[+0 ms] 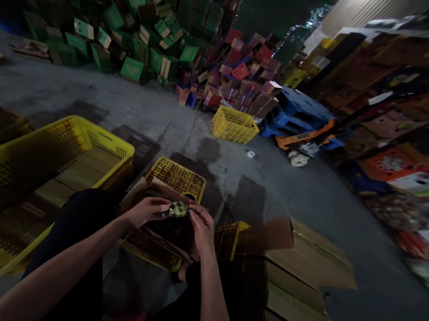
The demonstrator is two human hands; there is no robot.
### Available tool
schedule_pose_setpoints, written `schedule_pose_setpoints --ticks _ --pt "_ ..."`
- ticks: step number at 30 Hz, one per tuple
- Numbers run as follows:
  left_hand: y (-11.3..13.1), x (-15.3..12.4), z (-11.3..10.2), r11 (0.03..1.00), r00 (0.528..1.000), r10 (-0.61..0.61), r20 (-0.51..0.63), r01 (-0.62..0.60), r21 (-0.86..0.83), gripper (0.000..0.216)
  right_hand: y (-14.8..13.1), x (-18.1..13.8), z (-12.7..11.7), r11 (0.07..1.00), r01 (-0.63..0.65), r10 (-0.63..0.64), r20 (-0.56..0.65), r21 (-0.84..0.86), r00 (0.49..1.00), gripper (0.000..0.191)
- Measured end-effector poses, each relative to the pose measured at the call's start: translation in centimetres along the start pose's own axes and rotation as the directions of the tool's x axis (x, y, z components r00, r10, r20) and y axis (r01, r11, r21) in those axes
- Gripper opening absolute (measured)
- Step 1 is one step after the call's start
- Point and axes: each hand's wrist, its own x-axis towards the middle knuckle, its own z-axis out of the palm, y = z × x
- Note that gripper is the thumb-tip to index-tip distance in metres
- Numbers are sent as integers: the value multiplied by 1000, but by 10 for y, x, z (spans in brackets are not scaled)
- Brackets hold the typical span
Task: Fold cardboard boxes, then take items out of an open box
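Note:
A small yellow-green packet with dark spots (177, 209), seemingly in clear wrap, is held level between my two hands. My left hand (148, 212) pinches its left end, and the fingers of my right hand (202, 225) are closed on its right end. Directly below lies an open cardboard box (144, 192) with a dark inside whose contents I cannot make out. The box rests on a yellow crate (177, 171) between my knees.
To the left stands a large yellow crate (117, 141) with cardboard boxes inside. Flattened cardboard (309, 250) lies at right. Farther off are another yellow crate (234, 126), blue pallets (302, 109), an orange pallet jack (307, 135) and heaped green boxes (133, 69).

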Motion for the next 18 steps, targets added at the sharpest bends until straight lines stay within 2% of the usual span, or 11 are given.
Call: schedule_pose_setpoints --ticks 3,6,11,15,18 --pt "1 0 -2 1000 998 2 -65 -2 0 52 1 1 1 993 -69 68 16 98 998 31" --pt "2 -1 -3 999 997 33 -73 -33 5 54 2 2 4 969 -172 169 31 178 985 41" --pt "2 -3 0 992 994 109 8 -109 55 49 5 0 4 958 -269 260 93 100 961 51" --pt "1 -3 5 977 977 206 48 -209 47 56 6 0 2 965 -261 257 91 33 962 53" --pt "-1 -4 4 989 989 132 67 -136 54 58 7 2 1 984 -176 176 88 -8 980 53"
